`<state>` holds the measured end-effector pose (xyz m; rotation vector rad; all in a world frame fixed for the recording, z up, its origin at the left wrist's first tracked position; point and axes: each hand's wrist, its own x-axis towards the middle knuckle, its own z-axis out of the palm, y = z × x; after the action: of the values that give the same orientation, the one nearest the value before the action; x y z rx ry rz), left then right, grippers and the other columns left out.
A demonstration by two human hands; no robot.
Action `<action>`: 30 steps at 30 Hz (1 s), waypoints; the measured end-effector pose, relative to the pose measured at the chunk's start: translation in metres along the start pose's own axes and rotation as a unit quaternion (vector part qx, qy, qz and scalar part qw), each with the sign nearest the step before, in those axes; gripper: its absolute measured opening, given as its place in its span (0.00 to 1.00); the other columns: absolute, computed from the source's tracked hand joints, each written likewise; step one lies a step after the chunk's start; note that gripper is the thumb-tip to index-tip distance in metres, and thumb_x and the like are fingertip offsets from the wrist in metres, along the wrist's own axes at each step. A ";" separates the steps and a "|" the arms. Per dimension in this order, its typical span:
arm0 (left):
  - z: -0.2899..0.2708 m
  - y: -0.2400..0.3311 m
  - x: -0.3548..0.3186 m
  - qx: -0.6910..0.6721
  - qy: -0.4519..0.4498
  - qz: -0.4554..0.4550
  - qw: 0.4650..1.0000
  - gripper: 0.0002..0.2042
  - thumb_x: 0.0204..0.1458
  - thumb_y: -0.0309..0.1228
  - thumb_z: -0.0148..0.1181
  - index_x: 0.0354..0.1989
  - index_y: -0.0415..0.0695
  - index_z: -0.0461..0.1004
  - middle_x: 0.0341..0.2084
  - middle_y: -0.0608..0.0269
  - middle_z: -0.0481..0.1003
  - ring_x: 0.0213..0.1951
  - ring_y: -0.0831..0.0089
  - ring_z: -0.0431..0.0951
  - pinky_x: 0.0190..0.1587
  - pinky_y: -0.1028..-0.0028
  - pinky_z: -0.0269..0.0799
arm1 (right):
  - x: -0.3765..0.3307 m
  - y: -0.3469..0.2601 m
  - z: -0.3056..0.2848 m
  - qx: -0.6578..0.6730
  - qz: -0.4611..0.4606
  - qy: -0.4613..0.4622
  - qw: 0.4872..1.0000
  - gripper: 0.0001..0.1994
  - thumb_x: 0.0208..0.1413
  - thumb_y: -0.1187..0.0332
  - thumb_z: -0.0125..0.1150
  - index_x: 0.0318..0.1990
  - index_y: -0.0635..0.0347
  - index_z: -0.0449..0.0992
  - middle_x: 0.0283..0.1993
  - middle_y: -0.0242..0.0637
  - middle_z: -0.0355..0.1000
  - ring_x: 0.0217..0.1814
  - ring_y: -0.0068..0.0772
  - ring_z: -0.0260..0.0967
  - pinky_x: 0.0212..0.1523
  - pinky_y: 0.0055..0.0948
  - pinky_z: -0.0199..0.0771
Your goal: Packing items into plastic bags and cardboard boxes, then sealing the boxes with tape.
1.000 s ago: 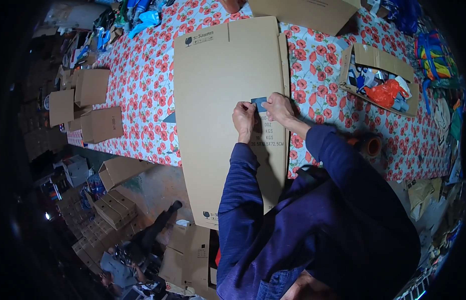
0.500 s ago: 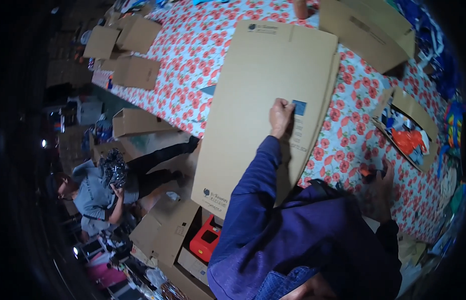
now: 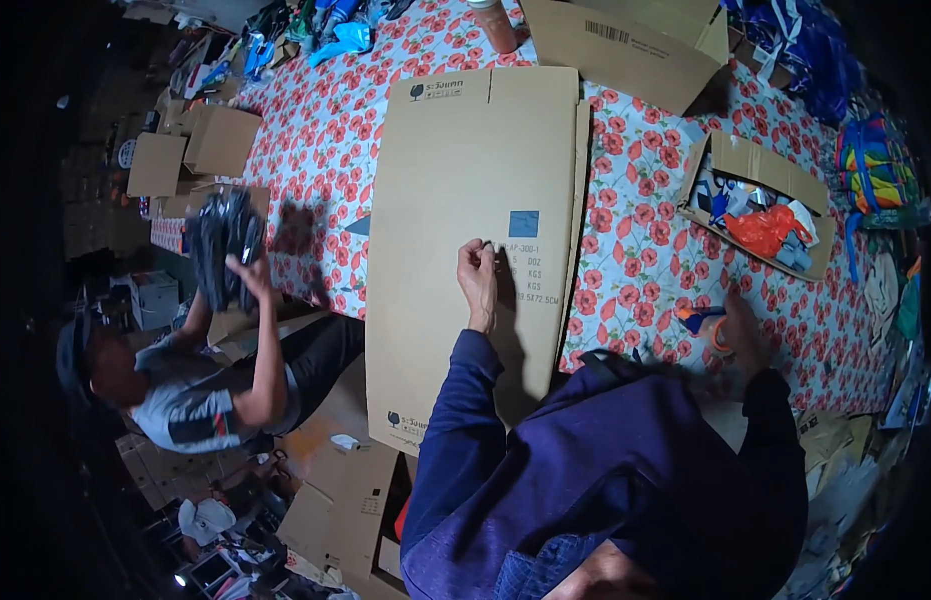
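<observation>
A large flattened cardboard box (image 3: 435, 190) lies on the table, with another sheet's edge showing under its right side. Over its middle is my left hand (image 3: 476, 285), closed, with thumb and fingertips pinched together; what they hold, if anything, is too small to make out. Just beyond and right of that hand, a dark blue square (image 3: 523, 223) sits on the cardboard above printed lines. My right hand (image 3: 745, 335), dim and partly blurred, is closed around a small blue-and-orange tool (image 3: 703, 321) over the flowered cloth. The tool's kind is unclear.
An open carton (image 3: 725, 205) of scraps stands at the right, and a larger box (image 3: 625, 55) at the back. Near it is a reddish bottle (image 3: 493, 25). Left of the table, a co-worker (image 3: 185, 390) holds a dark bundle (image 3: 225, 245). The table has a flowered cloth (image 3: 625, 250).
My left hand has drawn back from the blue square's corner toward me. My right hand now has the blue-and-orange tool in its grasp. The co-worker has raised the dark bundle. The view has shifted.
</observation>
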<state>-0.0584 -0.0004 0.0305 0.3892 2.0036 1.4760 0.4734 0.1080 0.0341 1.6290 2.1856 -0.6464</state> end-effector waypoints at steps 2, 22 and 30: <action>0.002 0.016 -0.022 -0.053 -0.002 0.012 0.999 0.11 0.59 0.30 0.59 0.47 0.38 0.73 0.29 0.63 0.74 0.29 0.79 0.71 0.33 0.80 0.70 | 0.011 -0.004 0.019 0.006 -0.009 0.027 1.000 0.32 0.50 0.73 0.59 0.66 0.65 0.60 0.60 0.52 0.66 0.59 0.53 0.67 0.57 0.43 0.68; 0.003 0.074 -0.128 -0.189 -0.302 -0.254 0.899 0.10 0.64 0.33 0.56 0.41 0.38 0.76 0.28 0.64 0.76 0.28 0.79 0.77 0.33 0.82 0.79 | -0.046 -0.251 -0.112 0.170 -0.458 0.115 0.865 0.33 0.41 0.76 0.71 0.60 0.55 0.71 0.59 0.48 0.64 0.52 0.50 0.69 0.48 0.39 0.74; 0.007 0.056 -0.103 -0.252 -0.282 -0.179 0.908 0.08 0.64 0.31 0.53 0.41 0.38 0.73 0.27 0.62 0.74 0.24 0.77 0.73 0.31 0.80 0.73 | -0.019 -0.265 -0.115 0.203 -0.508 0.101 0.831 0.27 0.45 0.74 0.71 0.56 0.56 0.74 0.61 0.48 0.65 0.50 0.50 0.73 0.43 0.37 0.78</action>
<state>0.0186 -0.0350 0.1123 0.1786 1.1160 1.3766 0.2252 0.0916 0.1817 0.5038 3.1815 -1.3178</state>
